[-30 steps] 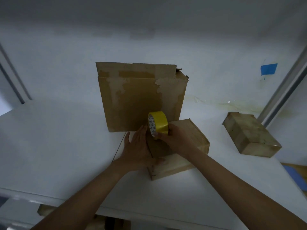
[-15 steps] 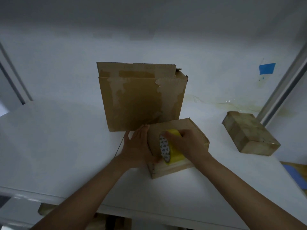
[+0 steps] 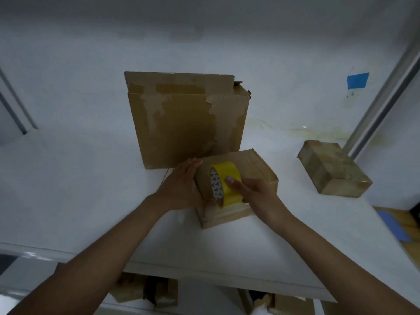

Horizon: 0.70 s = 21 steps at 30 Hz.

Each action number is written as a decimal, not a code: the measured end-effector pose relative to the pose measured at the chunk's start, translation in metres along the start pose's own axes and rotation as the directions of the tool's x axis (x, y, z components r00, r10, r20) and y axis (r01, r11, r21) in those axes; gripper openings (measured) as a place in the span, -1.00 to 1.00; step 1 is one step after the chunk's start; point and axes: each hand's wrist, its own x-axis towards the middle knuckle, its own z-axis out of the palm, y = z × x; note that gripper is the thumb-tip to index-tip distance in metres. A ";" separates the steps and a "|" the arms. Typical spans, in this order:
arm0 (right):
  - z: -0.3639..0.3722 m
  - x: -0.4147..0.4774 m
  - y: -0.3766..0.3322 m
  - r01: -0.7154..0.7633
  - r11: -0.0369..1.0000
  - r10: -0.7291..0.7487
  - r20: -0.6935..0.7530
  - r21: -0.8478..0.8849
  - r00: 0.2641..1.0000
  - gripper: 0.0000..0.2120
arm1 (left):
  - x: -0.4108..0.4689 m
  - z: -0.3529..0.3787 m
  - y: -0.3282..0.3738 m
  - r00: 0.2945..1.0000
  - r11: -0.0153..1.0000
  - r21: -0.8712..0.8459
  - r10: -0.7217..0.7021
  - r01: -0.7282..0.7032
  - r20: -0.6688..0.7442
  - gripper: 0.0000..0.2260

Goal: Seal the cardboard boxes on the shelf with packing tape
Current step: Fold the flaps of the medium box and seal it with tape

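Right hand: fingers curled round yellow tape roll, at near edge of small box.
Left hand: flat, fingers straight, against its left side.

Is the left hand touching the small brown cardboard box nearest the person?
Touching. The head view shows the left hand pressed flat against the left side of the small brown cardboard box, with no gap between them.

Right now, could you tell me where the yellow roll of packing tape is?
Head view, centre: the yellow tape roll stands on edge atop the small brown cardboard box, held by the right hand, with the left hand alongside.
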 end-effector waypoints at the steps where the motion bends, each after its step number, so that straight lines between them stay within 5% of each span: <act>1: 0.000 -0.001 -0.004 -0.029 1.000 0.029 0.003 0.004 1.000 -0.39 | 0.000 -0.001 0.000 1.000 1.000 0.003 0.000 0.000 -0.006 0.25; 6: -0.007 -0.002 -0.016 -0.356 0.925 0.343 -0.115 -0.131 0.932 -0.53 | -0.002 -0.007 0.005 1.000 1.000 0.021 -0.001 0.001 -0.006 0.27; 11: -0.006 -0.021 -0.002 -0.374 0.898 0.371 -0.058 -0.233 0.927 -0.46 | -0.002 -0.005 0.005 1.000 0.998 0.055 -0.005 0.005 -0.005 0.26; 21: 0.007 -0.032 0.006 -0.361 0.905 0.391 0.107 -0.225 0.914 -0.66 | -0.001 -0.007 0.004 1.000 0.994 0.106 -0.018 0.019 -0.003 0.27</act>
